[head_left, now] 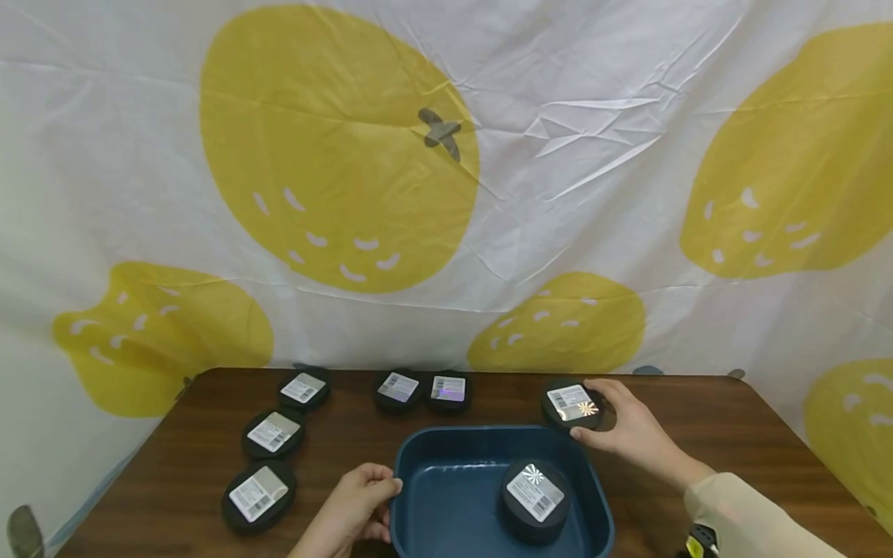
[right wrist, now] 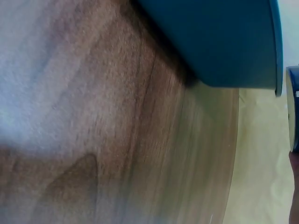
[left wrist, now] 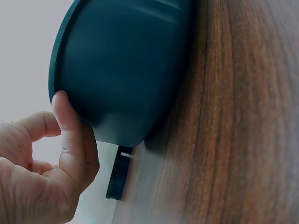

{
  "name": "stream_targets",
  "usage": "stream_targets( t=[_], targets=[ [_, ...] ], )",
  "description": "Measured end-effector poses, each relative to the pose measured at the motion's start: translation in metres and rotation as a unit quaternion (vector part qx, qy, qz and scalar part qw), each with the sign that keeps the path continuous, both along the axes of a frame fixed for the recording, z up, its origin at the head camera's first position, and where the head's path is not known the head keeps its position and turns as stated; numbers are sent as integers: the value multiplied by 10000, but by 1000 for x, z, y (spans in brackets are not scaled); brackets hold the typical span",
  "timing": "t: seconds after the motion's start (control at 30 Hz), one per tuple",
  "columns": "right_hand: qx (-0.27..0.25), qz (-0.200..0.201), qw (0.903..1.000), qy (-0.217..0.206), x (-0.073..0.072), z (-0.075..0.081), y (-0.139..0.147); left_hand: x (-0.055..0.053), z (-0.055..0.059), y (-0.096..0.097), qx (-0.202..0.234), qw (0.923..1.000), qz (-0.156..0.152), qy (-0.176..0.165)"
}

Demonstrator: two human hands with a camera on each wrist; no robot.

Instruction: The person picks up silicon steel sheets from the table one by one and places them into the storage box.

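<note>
A blue plastic tub (head_left: 446, 508) with rounded corners stands at the table's front. My left hand (head_left: 356, 504) pinches its left rim between thumb and fingers, which shows closely at the tub wall (left wrist: 117, 65) in the left wrist view. Inside the tub, toward the right, lies a round black container (head_left: 533, 504) with a white label on top. My right hand (head_left: 631, 426) grips another such black container (head_left: 568, 403) by its right edge, raised close to the tub's back right corner. In the right wrist view this container (right wrist: 294, 109) appears only at the right edge.
Three labelled black containers form a line on the left, the middle one (head_left: 273, 434) between the others. Two more, one of them a container (head_left: 449, 392), sit side by side behind the tub. The brown wooden table (head_left: 698, 442) ends at a lemon-print cloth (head_left: 558, 194).
</note>
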State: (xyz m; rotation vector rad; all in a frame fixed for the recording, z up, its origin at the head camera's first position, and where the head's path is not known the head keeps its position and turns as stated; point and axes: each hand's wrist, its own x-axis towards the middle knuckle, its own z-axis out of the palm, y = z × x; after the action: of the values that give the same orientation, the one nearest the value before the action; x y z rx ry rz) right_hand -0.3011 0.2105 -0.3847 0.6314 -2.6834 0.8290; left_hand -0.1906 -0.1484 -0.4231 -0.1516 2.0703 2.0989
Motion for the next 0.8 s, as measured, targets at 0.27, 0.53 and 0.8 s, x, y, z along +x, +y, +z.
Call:
stream_targets(
  t=[0.27,0.53,0.8],
  targets=[
    [-24,208,9998,21,9,0,-3,0,2,0,-13,9999,52,-90],
    [39,368,9992,146,18,-3,-5,1,2,1,11,10000,26,-58],
    [5,486,9988,16,29,-3,-8,0,2,1,-5,10000,46,-75]
  ],
)
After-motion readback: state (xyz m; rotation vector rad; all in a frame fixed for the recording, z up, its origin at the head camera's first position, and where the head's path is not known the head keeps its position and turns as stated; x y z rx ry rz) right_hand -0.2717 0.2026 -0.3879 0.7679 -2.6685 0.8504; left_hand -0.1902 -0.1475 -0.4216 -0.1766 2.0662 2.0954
